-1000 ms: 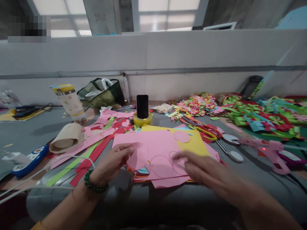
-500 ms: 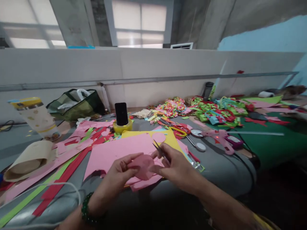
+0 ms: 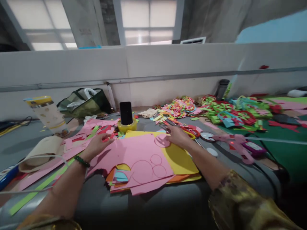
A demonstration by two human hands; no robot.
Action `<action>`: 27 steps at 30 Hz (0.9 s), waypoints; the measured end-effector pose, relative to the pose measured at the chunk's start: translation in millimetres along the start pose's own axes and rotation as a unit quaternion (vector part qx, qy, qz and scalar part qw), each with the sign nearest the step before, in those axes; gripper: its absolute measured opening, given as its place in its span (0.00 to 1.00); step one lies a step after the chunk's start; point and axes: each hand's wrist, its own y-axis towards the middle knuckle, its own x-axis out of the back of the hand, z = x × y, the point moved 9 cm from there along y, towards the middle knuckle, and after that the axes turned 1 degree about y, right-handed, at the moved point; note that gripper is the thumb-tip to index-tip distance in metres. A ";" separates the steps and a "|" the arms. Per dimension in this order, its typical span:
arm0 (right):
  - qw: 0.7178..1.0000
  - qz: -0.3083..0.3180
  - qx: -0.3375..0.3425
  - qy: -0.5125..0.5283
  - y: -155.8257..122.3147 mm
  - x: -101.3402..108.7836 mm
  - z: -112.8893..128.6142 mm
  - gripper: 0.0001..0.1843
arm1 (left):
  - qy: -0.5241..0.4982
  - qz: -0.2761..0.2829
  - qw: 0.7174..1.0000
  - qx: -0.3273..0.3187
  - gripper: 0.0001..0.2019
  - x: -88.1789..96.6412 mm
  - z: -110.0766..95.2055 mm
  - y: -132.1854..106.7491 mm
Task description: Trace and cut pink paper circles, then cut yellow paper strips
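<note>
My left hand (image 3: pixel 97 145) reaches forward over the pink and red paper scraps (image 3: pixel 100 129) left of the big pink sheet (image 3: pixel 134 153). Its fingers are bunched together at a small red bit, and what they grip is hidden. My right hand (image 3: pixel 176 135) lies palm down with fingers stretched out, touching a pink paper disc (image 3: pixel 161 141) on the yellow sheet (image 3: pixel 179 159). Red-handled scissors (image 3: pixel 189 128) lie just past its fingertips. Circles are drawn on the pink sheet near its front edge.
A phone stands in a yellow tape roll (image 3: pixel 126 125) behind the sheets. A patterned bottle (image 3: pixel 50 116), a rolled beige sheet (image 3: pixel 40 151) and a green bag (image 3: pixel 83 102) are at the left. A pink glue gun (image 3: pixel 236 143) and heaps of coloured paper crafts (image 3: pixel 230 113) lie at the right.
Both hands have left the spot near the table edge and moved forward and apart. The pink cut-out and small scissors they held half a second ago are no longer seen in them.
</note>
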 end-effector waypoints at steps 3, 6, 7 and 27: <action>0.998 -0.059 0.004 0.002 -3.0 6.0 -2.0 0.13 | 0.031 0.016 0.999 -0.008 0.24 -6.6 5.5 -3.4; 0.994 -0.097 0.051 0.022 -1.6 9.8 5.3 0.12 | 0.059 0.037 0.997 -0.018 0.32 -12.6 4.8 -7.4; 0.992 -0.098 0.067 0.030 -0.8 8.6 8.1 0.12 | 0.066 0.045 0.997 -0.018 0.35 -14.3 5.1 -8.2; 0.940 0.063 0.038 0.332 -13.0 -10.4 34.4 0.22 | -0.270 0.009 0.957 0.104 0.18 48.2 24.8 -29.7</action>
